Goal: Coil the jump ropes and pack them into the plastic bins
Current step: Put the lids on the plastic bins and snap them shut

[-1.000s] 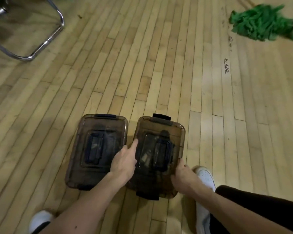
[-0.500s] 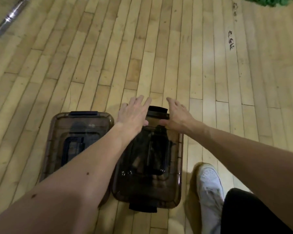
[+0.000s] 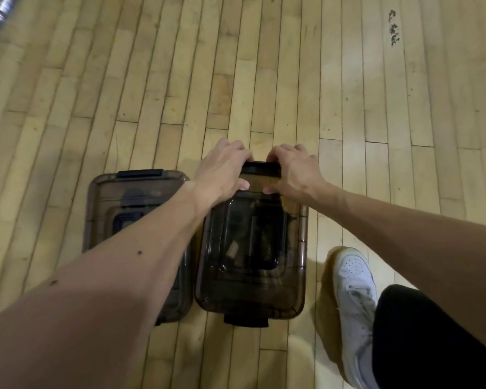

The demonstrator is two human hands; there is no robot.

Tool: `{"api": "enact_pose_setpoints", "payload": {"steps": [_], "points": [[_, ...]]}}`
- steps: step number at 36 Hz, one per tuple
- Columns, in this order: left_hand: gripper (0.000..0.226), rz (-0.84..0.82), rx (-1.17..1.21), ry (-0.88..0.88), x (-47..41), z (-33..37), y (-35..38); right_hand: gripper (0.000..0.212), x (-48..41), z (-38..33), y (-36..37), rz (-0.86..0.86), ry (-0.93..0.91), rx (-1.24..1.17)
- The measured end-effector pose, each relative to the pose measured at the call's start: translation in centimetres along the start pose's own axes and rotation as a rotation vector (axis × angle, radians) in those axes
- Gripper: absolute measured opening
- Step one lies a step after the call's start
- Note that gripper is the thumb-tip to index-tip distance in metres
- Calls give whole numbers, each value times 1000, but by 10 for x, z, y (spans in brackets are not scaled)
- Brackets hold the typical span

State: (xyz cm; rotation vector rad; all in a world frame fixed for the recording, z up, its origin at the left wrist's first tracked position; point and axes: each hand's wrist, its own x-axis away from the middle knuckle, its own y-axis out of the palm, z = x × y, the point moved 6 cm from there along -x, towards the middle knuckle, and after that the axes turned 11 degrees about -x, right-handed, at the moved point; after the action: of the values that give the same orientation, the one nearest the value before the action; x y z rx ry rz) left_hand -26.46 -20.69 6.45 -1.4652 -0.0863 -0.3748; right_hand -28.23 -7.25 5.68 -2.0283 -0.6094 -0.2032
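Two hands that a second ago lie on the near half of the lid, and half a second ago reach out flat-fingered over its far end, now clamp onto the far latch (image 3: 261, 167) of the right bin (image 3: 250, 290) on a gym's wooden floor (image 3: 264, 80). The left hand (image 3: 222, 169) curls its fingers over the latch's left end, thumb pressed on the lid; the right hand (image 3: 295, 172) mirrors it at the right end, so neither hand is free. The shift suggests the latch is being worked, though whether it is being snapped down or pulled up cannot be told. The near latch (image 3: 246, 321) hangs at the bin's closer edge. The left bin (image 3: 135, 197) stands lidded, touching or just beside its neighbour, partly hidden by the left forearm. Dark shapes show through the tinted lid, too murky to confirm as jump ropes. A white shoe (image 3: 354, 282) rests just beside the right bin.
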Motion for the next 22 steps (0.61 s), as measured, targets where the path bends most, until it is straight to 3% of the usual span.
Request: {"api": "enact_pose_setpoints", "payload": {"steps": [4, 9, 12, 16, 19, 22], "points": [[49, 57, -78, 9, 15, 10, 2, 53, 10, -6, 1, 32, -11, 68], [64, 136, -168, 86, 59, 20, 7, 74, 61, -13, 18, -12, -83, 195], [48, 191, -66, 204, 110, 40, 12, 59, 118, -20, 37, -13, -193, 146], [29, -45, -11, 373, 180, 62, 45, 52, 191, -21, 89, -222, -223, 153], [42, -197, -62, 377, 206, 62, 69, 65, 218, -17, 113, -249, -192, 208], [62, -188, -117, 362, 215, 63, 81, 78, 216, -17, 115, -187, -152, 254]]}}
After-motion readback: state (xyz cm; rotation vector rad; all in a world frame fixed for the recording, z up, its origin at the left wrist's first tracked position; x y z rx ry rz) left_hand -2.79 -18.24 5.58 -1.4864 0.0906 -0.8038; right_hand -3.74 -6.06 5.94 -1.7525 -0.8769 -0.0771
